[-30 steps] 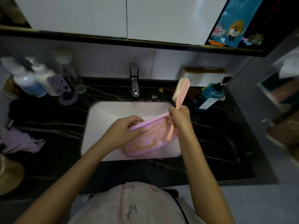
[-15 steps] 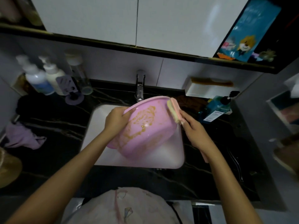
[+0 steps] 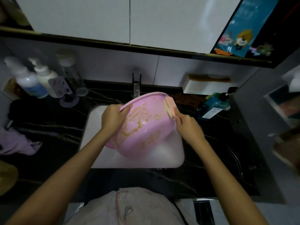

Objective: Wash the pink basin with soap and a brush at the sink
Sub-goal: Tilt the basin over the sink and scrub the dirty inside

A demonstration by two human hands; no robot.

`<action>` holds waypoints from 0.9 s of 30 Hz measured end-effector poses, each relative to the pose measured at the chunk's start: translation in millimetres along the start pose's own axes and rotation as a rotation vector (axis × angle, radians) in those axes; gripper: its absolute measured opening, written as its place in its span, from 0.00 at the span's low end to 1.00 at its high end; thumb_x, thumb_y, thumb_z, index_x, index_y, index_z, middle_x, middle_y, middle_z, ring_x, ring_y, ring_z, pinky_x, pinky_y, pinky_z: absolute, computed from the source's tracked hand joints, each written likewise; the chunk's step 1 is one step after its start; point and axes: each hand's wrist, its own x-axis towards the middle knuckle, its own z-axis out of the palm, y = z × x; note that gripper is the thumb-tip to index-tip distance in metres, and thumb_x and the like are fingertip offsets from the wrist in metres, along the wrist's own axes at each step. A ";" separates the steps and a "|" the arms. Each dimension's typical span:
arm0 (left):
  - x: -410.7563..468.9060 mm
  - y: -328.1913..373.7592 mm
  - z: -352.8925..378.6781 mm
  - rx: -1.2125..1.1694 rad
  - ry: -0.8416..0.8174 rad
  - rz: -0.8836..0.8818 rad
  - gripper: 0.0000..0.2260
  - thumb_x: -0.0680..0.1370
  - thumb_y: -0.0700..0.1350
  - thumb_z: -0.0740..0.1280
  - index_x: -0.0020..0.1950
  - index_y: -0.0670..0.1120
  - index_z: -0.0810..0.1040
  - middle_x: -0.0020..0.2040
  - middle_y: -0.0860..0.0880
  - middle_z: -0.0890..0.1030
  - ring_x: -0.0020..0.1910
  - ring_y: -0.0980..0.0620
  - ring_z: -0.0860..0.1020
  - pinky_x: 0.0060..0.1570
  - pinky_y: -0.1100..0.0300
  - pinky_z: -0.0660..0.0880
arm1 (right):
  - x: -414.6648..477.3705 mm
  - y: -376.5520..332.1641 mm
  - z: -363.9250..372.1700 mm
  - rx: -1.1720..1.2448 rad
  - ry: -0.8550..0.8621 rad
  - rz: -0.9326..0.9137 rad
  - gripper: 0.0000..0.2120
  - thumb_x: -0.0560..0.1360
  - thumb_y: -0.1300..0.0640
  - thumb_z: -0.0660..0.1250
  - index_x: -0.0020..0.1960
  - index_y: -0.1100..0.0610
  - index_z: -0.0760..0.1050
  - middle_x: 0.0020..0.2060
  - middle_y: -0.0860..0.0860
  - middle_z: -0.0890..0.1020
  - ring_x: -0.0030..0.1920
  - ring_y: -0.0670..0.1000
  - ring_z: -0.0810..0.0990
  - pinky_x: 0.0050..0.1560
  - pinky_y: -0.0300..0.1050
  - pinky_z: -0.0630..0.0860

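Observation:
The pink basin (image 3: 146, 127) is tilted up over the white sink (image 3: 95, 143), its inside facing me and smeared with yellowish-brown residue. My left hand (image 3: 112, 117) grips the basin's left rim. My right hand (image 3: 188, 127) holds a pink brush (image 3: 169, 107) by its handle, and the pale bristles press against the inside wall of the basin near its upper right rim. The handle's lower end is hidden in my hand.
A chrome tap (image 3: 136, 85) stands behind the basin. Several pump bottles (image 3: 32, 80) and a purple holder (image 3: 61, 90) sit at the back left, a blue soap bottle (image 3: 214, 104) and a white tray (image 3: 206, 85) at the back right. A purple cloth (image 3: 17, 142) lies on the dark counter.
The basin was low in the sink with the brush raised beside it; it is now tipped up toward me, and the brush head has come down onto its inner upper right wall.

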 end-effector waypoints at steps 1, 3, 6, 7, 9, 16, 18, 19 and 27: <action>0.7 -1.2 0.6 0.005 0.002 0.000 0.24 0.78 0.56 0.62 0.26 0.46 0.64 0.26 0.51 0.69 0.35 0.42 0.75 0.33 0.56 0.62 | 0.4 -6.3 4.6 0.045 0.004 -0.020 0.22 0.82 0.54 0.54 0.75 0.50 0.60 0.45 0.61 0.81 0.43 0.60 0.80 0.38 0.47 0.73; 4.3 -8.4 -1.1 0.003 0.014 -0.028 0.24 0.78 0.56 0.63 0.26 0.46 0.64 0.25 0.51 0.69 0.35 0.41 0.76 0.33 0.56 0.62 | -14.2 -14.6 9.6 0.089 -0.037 -0.116 0.22 0.81 0.54 0.55 0.74 0.46 0.61 0.45 0.59 0.81 0.41 0.58 0.80 0.38 0.49 0.75; 5.1 -16.3 -2.8 -0.022 0.021 -0.010 0.25 0.77 0.59 0.62 0.25 0.46 0.64 0.24 0.51 0.68 0.34 0.41 0.76 0.32 0.56 0.62 | -29.4 6.2 2.4 0.022 -0.128 -0.106 0.20 0.80 0.51 0.56 0.71 0.41 0.64 0.43 0.58 0.82 0.43 0.61 0.81 0.40 0.53 0.77; 4.1 -14.4 -1.8 -0.014 0.017 0.018 0.24 0.76 0.59 0.62 0.25 0.47 0.64 0.25 0.51 0.69 0.34 0.42 0.75 0.32 0.56 0.61 | -18.8 15.3 -0.8 0.011 -0.100 -0.019 0.20 0.80 0.50 0.56 0.71 0.42 0.65 0.44 0.59 0.82 0.44 0.62 0.81 0.41 0.55 0.78; 4.0 -7.9 0.6 0.015 -0.001 0.045 0.22 0.77 0.57 0.63 0.26 0.48 0.66 0.27 0.50 0.70 0.35 0.43 0.75 0.33 0.57 0.60 | 2.2 14.3 -0.4 0.059 -0.032 0.087 0.20 0.81 0.51 0.55 0.72 0.46 0.64 0.46 0.61 0.82 0.47 0.62 0.80 0.45 0.55 0.78; 4.5 -19.0 -2.2 -0.014 0.048 0.016 0.24 0.72 0.63 0.56 0.26 0.46 0.64 0.24 0.49 0.68 0.32 0.42 0.74 0.32 0.56 0.61 | -21.0 12.2 4.5 -0.020 -0.087 0.024 0.19 0.80 0.52 0.55 0.71 0.45 0.67 0.43 0.59 0.82 0.42 0.60 0.81 0.40 0.54 0.78; 0.8 -16.3 0.5 -0.006 0.039 0.055 0.23 0.72 0.63 0.55 0.28 0.46 0.66 0.26 0.48 0.70 0.33 0.42 0.74 0.33 0.56 0.61 | 0.2 17.5 2.6 0.005 -0.045 0.135 0.20 0.81 0.52 0.54 0.73 0.48 0.65 0.43 0.60 0.82 0.44 0.60 0.80 0.43 0.55 0.78; 0.4 -14.7 1.7 0.002 0.031 0.070 0.22 0.72 0.62 0.55 0.28 0.46 0.67 0.26 0.48 0.70 0.33 0.43 0.73 0.33 0.56 0.61 | 3.1 9.6 6.1 0.056 -0.016 0.121 0.21 0.81 0.52 0.54 0.74 0.48 0.63 0.44 0.61 0.81 0.44 0.61 0.80 0.43 0.55 0.78; 0.2 -12.5 5.5 0.032 0.020 0.089 0.19 0.72 0.60 0.55 0.29 0.47 0.68 0.32 0.42 0.77 0.37 0.40 0.76 0.34 0.55 0.62 | -13.8 18.3 5.6 -0.045 -0.019 0.105 0.22 0.81 0.53 0.54 0.75 0.45 0.60 0.43 0.59 0.81 0.43 0.60 0.80 0.37 0.48 0.72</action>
